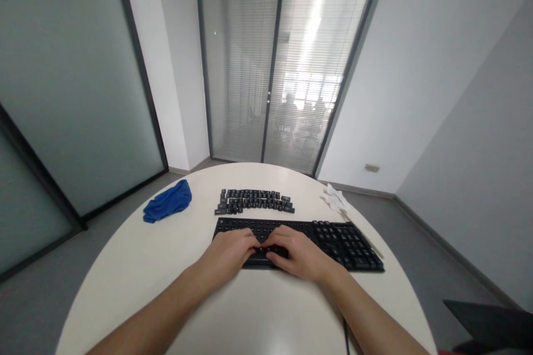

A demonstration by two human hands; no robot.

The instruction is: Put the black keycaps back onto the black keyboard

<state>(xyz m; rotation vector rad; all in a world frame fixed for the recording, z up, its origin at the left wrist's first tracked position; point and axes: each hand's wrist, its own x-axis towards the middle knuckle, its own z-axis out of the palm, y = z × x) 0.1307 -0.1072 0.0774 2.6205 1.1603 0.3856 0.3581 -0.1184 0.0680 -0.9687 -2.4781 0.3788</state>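
Note:
A black keyboard (333,241) lies across the white round table, with its right-hand key block in place and much of the left part stripped of keycaps. My left hand (233,249) rests over the left part, its fingers bent together toward the middle. From the other side my right hand (295,249) reaches in, thumb and fingertips close to the left fingertips at the keyboard's centre. Whatever the fingertips hold, if anything, is too small to make out. Behind the keyboard, loose black keycaps (254,202) lie in several rows.
A blue cloth (169,201) lies at the table's left. White crumpled tissue (333,198) and a thin stick (368,239) are at the right, the stick beside the keyboard. A cable (346,335) runs near my right forearm. The table's (120,277) rounded edge surrounds everything.

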